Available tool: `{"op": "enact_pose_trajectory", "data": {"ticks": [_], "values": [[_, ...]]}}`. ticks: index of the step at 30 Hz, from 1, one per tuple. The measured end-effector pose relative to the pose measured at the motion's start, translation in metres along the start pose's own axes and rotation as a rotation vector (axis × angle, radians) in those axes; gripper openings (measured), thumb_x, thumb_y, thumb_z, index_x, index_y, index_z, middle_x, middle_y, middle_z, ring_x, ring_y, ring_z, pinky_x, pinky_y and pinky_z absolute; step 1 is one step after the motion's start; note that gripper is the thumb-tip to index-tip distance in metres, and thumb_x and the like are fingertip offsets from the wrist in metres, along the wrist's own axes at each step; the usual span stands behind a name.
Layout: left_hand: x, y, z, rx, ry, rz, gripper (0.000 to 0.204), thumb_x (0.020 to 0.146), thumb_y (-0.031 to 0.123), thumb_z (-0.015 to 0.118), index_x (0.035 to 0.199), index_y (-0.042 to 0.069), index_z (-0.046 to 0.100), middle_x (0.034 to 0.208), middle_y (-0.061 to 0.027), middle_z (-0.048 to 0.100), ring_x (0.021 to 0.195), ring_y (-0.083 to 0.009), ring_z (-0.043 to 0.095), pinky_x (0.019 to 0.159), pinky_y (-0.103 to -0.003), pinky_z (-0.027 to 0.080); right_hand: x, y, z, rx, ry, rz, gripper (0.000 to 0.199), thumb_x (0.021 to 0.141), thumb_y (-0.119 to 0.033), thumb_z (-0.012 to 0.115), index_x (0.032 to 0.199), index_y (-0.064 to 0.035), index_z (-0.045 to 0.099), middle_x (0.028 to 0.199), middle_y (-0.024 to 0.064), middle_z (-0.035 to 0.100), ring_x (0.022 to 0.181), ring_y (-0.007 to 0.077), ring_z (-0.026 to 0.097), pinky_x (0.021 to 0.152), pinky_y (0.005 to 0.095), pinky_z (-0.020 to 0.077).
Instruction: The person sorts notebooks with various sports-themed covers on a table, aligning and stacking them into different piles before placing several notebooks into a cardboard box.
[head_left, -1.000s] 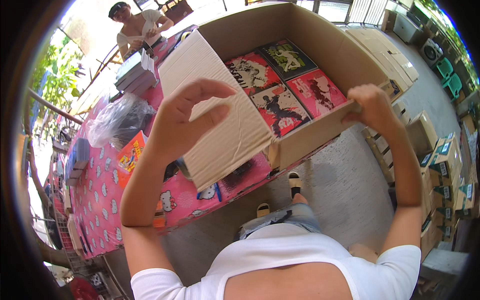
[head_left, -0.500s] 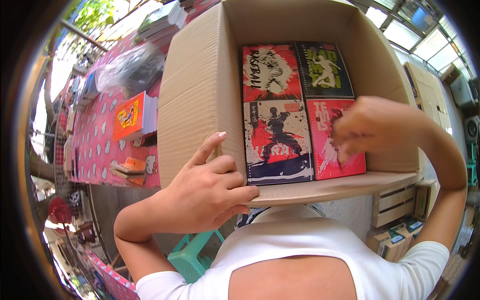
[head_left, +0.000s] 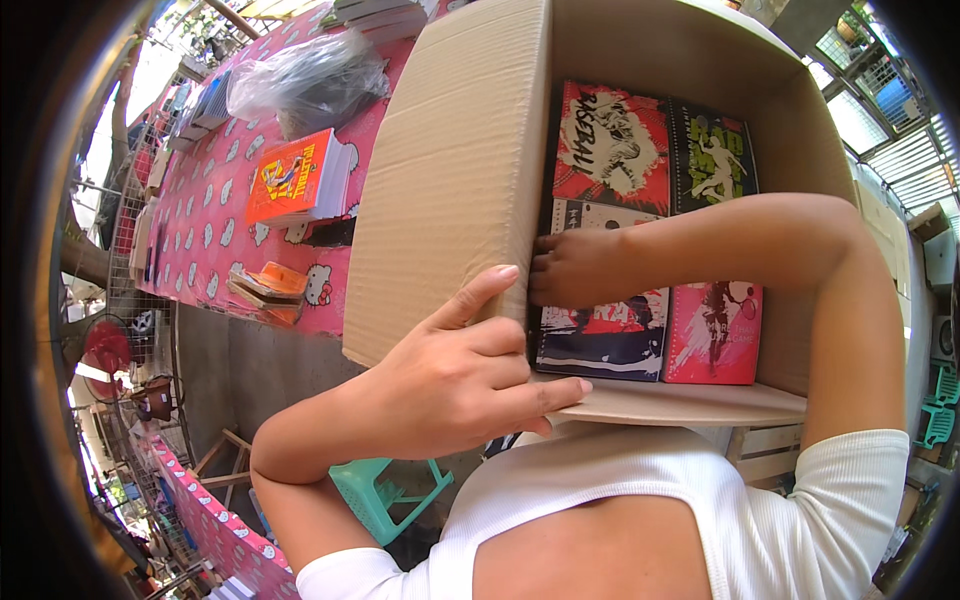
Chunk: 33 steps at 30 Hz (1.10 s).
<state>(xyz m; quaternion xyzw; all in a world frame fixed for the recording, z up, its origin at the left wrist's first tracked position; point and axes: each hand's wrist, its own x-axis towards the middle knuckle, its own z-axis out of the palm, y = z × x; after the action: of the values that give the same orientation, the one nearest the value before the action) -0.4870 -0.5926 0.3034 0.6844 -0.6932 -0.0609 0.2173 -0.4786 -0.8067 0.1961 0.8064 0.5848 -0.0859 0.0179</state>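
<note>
If your right hand (head_left: 580, 268) pulls up unevenly, the cream-and-red notebook (head_left: 605, 345) under it could bend or scuff, since the fingers press down tight between it and the left wall of the cardboard box (head_left: 680, 45). Those fingers are bent, their tips hidden, so whether they hold anything cannot be told. Leaning on the near rim might buckle it: your left hand (head_left: 460, 375) rests at that corner, half curled with two fingers straightened, its grip unclear. The box holds notebooks in a two-by-two layout: cream-and-red near left, pink (head_left: 712, 335) near right, red (head_left: 612, 145) far left, black (head_left: 713, 155) far right. Your right forearm crosses above, partly covering the near pair.
</note>
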Motion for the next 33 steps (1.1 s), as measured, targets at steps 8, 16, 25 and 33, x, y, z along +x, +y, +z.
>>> {"op": "enact_pose_trajectory", "data": {"ticks": [8, 16, 25, 33], "values": [[-0.002, -0.008, 0.006, -0.240, 0.095, 0.037, 0.033, 0.070, 0.028, 0.074, 0.097, 0.012, 0.068, 0.057, 0.0048, 0.048, 0.065, -0.0107, 0.052, 0.111, -0.047, 0.011, 0.054, 0.019, -0.006, 0.262, -1.055, 0.020, 0.040, 0.049, -0.021, 0.079, 0.082, -0.0024, 0.068, 0.087, 0.0109, 0.067, 0.077, 0.0280, 0.063, 0.066, 0.0372, 0.0488], [-0.001, -0.021, -0.001, -0.588, 0.136, 0.009, 0.032, 0.074, 0.026, 0.072, 0.098, 0.005, 0.068, 0.066, -0.0016, 0.060, 0.072, -0.0138, 0.058, 0.111, -0.041, 0.011, -0.026, -0.004, -0.057, 0.265, -0.549, 0.153, 0.032, 0.054, -0.013, 0.068, 0.084, -0.0015, 0.065, 0.078, 0.0153, 0.065, 0.078, 0.0313, 0.064, 0.065, 0.0405, 0.0500], [-0.033, -0.038, 0.019, -1.277, 0.589, -0.211, 0.030, 0.088, 0.020, 0.057, 0.103, -0.005, 0.059, 0.084, -0.0121, 0.066, 0.085, -0.0174, 0.063, 0.106, -0.037, 0.025, -0.034, -0.011, -0.075, 0.197, -0.700, 0.143, 0.058, 0.059, -0.012, 0.064, 0.115, 0.0018, 0.054, 0.121, 0.0152, 0.054, 0.108, 0.0265, 0.055, 0.089, 0.0357, 0.0452], [-0.042, -0.032, 0.027, -1.265, 0.627, -0.226, 0.027, 0.088, 0.018, 0.056, 0.103, -0.004, 0.059, 0.082, -0.0127, 0.065, 0.085, -0.0177, 0.063, 0.106, -0.037, 0.024, -0.033, -0.014, -0.075, 0.180, -0.734, 0.150, 0.053, 0.061, -0.009, 0.060, 0.113, 0.0013, 0.055, 0.116, 0.0155, 0.057, 0.103, 0.0282, 0.057, 0.088, 0.0358, 0.0462]]}}
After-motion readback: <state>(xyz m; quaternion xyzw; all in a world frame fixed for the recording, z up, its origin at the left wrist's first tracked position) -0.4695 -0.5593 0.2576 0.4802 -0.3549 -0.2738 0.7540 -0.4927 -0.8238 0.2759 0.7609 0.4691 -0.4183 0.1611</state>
